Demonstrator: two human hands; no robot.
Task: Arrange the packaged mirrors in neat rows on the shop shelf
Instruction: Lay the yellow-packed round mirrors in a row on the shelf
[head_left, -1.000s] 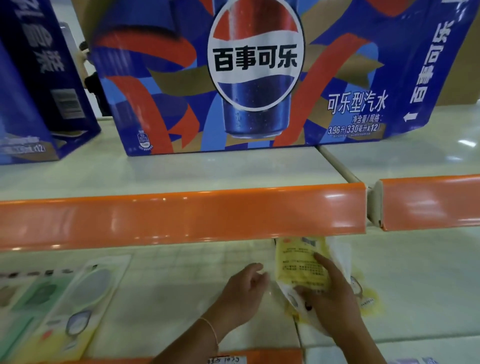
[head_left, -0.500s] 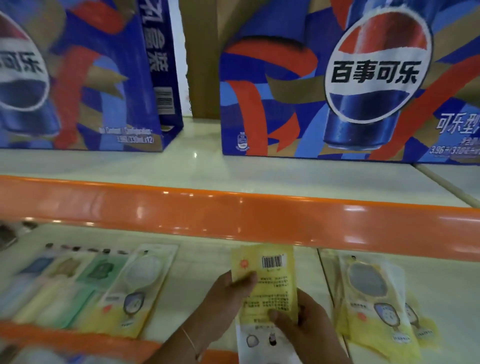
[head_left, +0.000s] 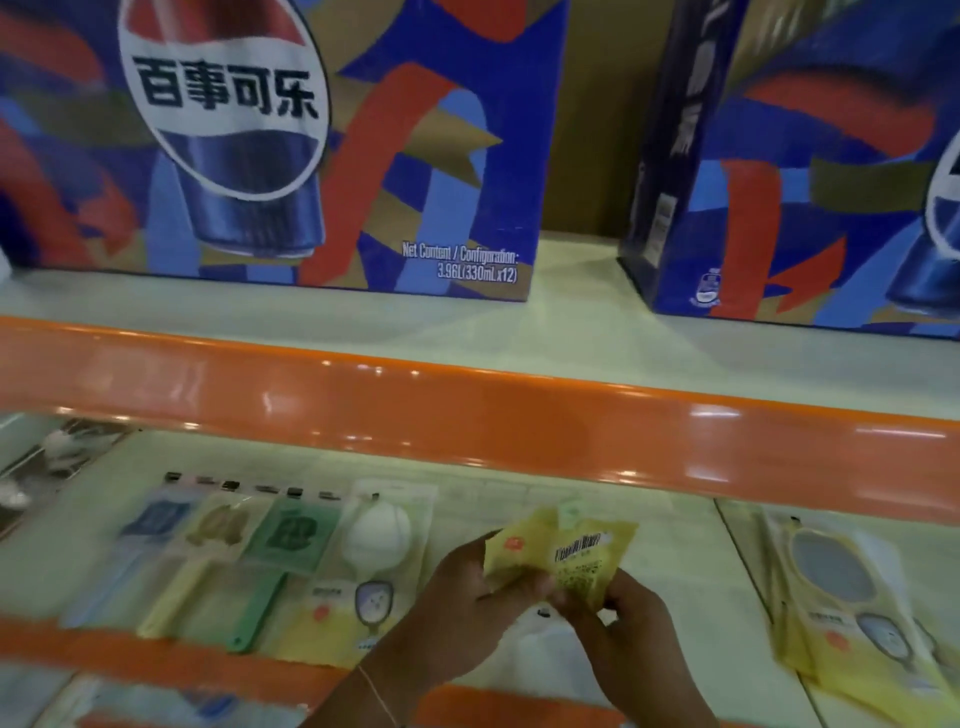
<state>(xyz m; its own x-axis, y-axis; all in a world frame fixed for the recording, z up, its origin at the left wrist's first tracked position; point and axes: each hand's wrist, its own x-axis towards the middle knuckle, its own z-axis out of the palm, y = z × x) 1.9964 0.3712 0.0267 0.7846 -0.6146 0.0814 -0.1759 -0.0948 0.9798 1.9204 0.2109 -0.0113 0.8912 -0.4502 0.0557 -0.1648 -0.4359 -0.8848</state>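
Both hands hold one yellow packaged mirror (head_left: 566, 556), barcode side up, above the lower shelf (head_left: 675, 561). My left hand (head_left: 467, 608) grips its left edge and my right hand (head_left: 634, 634) pinches its lower right part. To the left, a row of packaged mirrors (head_left: 291, 561) lies flat on the shelf: blue, tan, green and a white-and-yellow one. On the right, a small pile of yellow packaged mirrors (head_left: 852, 608) lies flat.
An orange shelf lip (head_left: 467, 410) runs across just above the hands. Large blue cola cartons (head_left: 311, 145) stand on the upper shelf. A second orange edge (head_left: 156, 660) borders the lower shelf's front. Blurred packets (head_left: 57, 452) sit at far left.
The view has swung left. The yellow packet, lifted off the right-hand pile, now sits in both hands, nearer the left row and tilted.
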